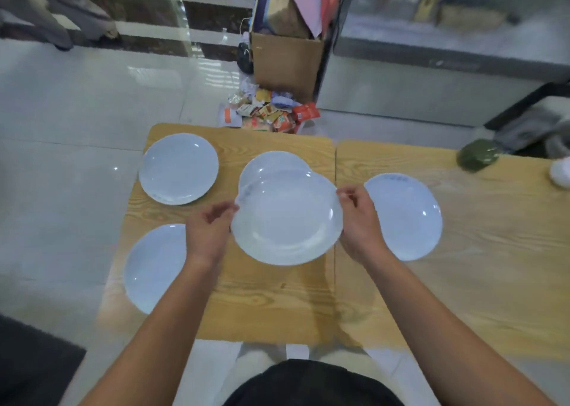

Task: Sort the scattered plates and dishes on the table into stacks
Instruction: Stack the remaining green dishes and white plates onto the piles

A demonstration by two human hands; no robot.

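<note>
View: head, the only one.
Held plate (287, 220): white, centre of the counter (277, 307), roughly level, overlapping the near edge of the mid plate (271, 163) in the picture. I cannot tell whether it rests on it or hangs above it.
Other plates: far-left plate (179, 168), near-left plate (151, 267) and right plate (407, 217), each lying singly and well apart.
Left hand (209, 230): at the held plate's left rim, fingers curled and nipping the edge; forearm comes in from the near left, across the near-left plate.
Right hand (361, 220): at the right rim, fingertips pinching the edge, wrist bent inward; it sits between the held plate and the right plate.
Hands, state: both clamped on the held plate, on opposite rims.
Step, judged: stacking the held plate onto the mid plate.
Doing it well: slide it away until the rims line up, keep it level, lower both sides together, and only let go once it is seated.
Risk: an off-centre drop may rock or clink.
</note>
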